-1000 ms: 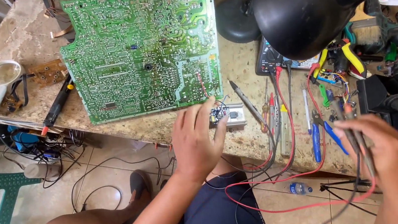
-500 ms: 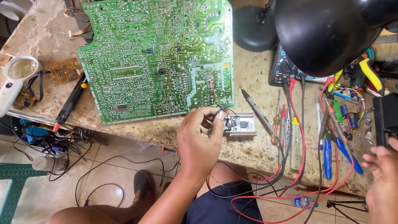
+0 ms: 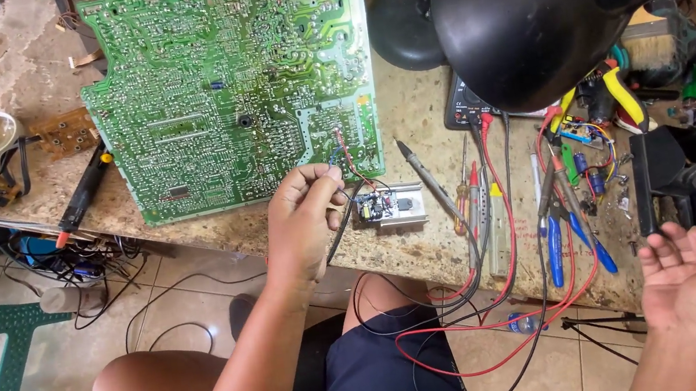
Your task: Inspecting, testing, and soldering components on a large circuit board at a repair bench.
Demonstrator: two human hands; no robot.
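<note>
Bare table [image 3: 410,121] lies open between the green circuit board [image 3: 228,86] and the lamp base [image 3: 403,28]. The black lamp shade [image 3: 538,13] overhangs the right side, where pliers [image 3: 558,232] and red wires [image 3: 499,203] crowd the surface.

left hand [image 3: 303,223] pinching wires [image 3: 341,156] (circuit board [image 3: 233,86]), right hand [image 3: 689,273] open

Electronics repair workshop: circuit board [image 3: 233,86], pliers [image 3: 557,227], cluttered workbench [image 3: 419,125].

A single head-worn camera looks steeply down from above the seated person, facing the stone workbench [image 3: 20,50] edge and the person's lap at near range. A black lamp shade [image 3: 538,13] close to the lens blocks the upper right. No second view exists.
</note>
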